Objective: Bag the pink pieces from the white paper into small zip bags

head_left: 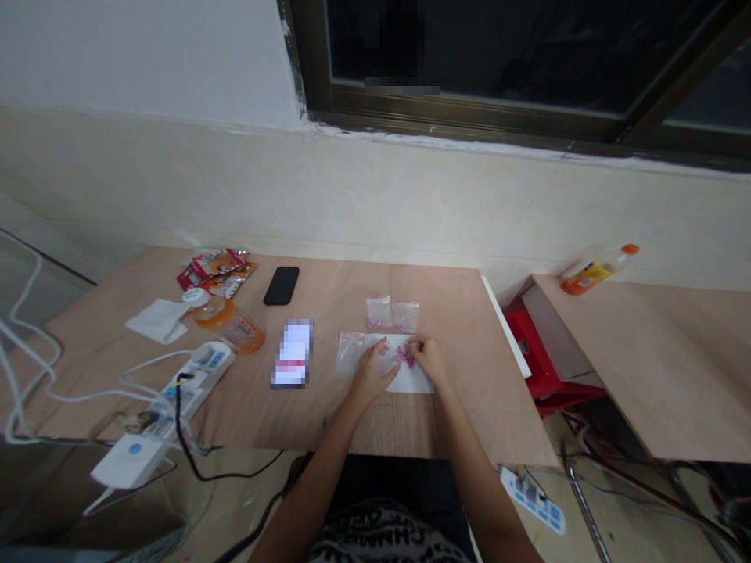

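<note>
A white sheet of paper [411,381] lies on the wooden table in front of me, with a small pile of pink beads [404,356] on it. My left hand [373,374] rests on the sheet's left part, its thumb apart from the fingers and pointing toward the beads. At the pile's right edge, my right hand [428,361] has its fingertips drawn together; whatever is between them is too small to make out. A clear plastic bag [350,352] lies beside my left hand. Beyond the paper are two small clear bags, a left one [379,311] and a right one [405,316], each with pink bits inside.
To the left lie a lit phone [293,356], a black phone [282,285], an orange drink bottle [228,322], snack packets [217,270], a tissue [158,320] and a power strip [193,383] with cables. Right of a gap stands another table [674,352] bearing a bottle [595,274].
</note>
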A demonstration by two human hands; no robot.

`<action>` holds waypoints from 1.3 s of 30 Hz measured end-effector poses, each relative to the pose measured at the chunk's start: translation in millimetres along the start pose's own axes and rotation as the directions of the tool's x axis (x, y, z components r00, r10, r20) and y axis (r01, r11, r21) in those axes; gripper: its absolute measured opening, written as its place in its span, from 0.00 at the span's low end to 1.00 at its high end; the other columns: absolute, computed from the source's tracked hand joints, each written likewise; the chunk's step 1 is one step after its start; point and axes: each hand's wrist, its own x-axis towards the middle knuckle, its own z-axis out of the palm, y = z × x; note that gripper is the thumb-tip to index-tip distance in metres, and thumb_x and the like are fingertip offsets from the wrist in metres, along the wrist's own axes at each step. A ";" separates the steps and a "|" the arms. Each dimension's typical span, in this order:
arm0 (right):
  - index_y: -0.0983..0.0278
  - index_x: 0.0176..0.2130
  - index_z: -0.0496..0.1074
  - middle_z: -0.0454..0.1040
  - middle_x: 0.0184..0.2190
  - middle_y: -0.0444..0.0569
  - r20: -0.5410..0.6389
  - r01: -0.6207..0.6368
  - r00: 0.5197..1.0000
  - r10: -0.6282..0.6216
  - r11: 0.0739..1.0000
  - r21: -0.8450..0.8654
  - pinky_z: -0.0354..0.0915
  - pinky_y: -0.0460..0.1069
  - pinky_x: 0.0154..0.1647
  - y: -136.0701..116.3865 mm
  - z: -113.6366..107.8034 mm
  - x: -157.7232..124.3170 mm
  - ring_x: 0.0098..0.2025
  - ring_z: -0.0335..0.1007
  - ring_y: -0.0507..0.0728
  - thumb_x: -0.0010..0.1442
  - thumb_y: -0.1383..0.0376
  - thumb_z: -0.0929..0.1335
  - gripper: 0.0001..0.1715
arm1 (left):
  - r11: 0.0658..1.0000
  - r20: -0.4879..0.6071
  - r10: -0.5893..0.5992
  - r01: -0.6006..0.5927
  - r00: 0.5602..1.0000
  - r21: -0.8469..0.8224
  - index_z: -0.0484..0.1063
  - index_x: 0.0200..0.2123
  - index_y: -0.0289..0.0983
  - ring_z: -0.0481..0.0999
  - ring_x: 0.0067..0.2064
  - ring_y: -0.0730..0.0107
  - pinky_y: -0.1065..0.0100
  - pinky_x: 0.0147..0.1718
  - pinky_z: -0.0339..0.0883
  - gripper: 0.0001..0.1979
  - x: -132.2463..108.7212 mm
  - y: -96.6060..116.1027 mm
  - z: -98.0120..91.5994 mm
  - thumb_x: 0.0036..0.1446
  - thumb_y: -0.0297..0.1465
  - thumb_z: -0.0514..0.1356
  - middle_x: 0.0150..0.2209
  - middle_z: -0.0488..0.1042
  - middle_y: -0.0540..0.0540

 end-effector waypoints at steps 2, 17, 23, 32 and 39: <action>0.61 0.35 0.78 0.75 0.23 0.44 0.022 0.002 1.000 -0.001 0.999 -0.048 0.56 0.46 0.30 -4.6 -1.4 1.3 0.27 0.70 0.53 0.56 0.59 0.68 0.11 | 1.000 0.003 0.010 -0.010 1.000 0.005 0.61 0.61 0.42 0.73 0.47 0.58 0.54 0.51 0.67 0.34 0.2 0.1 -0.5 0.50 0.35 0.66 0.47 0.74 0.42; 0.64 0.28 0.74 0.70 0.18 0.44 -0.026 -0.007 0.999 0.020 0.897 0.442 0.58 0.46 0.24 6.7 8.3 -6.0 0.21 0.63 0.52 0.55 0.52 0.67 0.18 | 0.999 -0.005 0.052 -0.052 0.999 0.012 0.58 0.63 0.46 0.74 0.47 0.57 0.51 0.50 0.68 0.37 0.0 -1.8 0.1 0.50 0.33 0.66 0.47 0.73 0.43; 0.65 0.27 0.73 0.72 0.20 0.46 0.040 -0.019 0.999 -0.010 0.748 0.664 0.61 0.47 0.24 -2.0 9.5 -18.6 0.22 0.65 0.53 0.51 0.44 0.70 0.26 | 0.998 0.013 0.063 -0.063 0.998 0.007 0.54 0.65 0.46 0.73 0.49 0.58 0.52 0.51 0.68 0.40 -0.7 -5.9 1.0 0.50 0.34 0.66 0.48 0.73 0.42; 0.64 0.25 0.72 0.70 0.19 0.44 0.100 -0.038 0.994 -0.047 0.702 0.711 0.62 0.47 0.27 -18.0 11.0 -20.6 0.23 0.63 0.52 0.49 0.44 0.70 0.25 | 0.997 0.004 0.081 -0.081 0.997 0.017 0.56 0.64 0.46 0.73 0.49 0.57 0.51 0.51 0.68 0.39 -0.4 -4.7 0.1 0.49 0.32 0.66 0.48 0.73 0.43; 0.64 0.27 0.74 0.72 0.21 0.46 0.059 -0.004 0.997 -0.050 0.730 0.683 0.61 0.47 0.26 -10.2 6.1 -21.6 0.24 0.64 0.52 0.51 0.42 0.68 0.28 | 0.997 0.016 0.073 -0.073 0.997 0.014 0.55 0.64 0.48 0.73 0.49 0.57 0.51 0.51 0.67 0.39 -0.5 -2.8 -1.1 0.50 0.32 0.66 0.48 0.73 0.43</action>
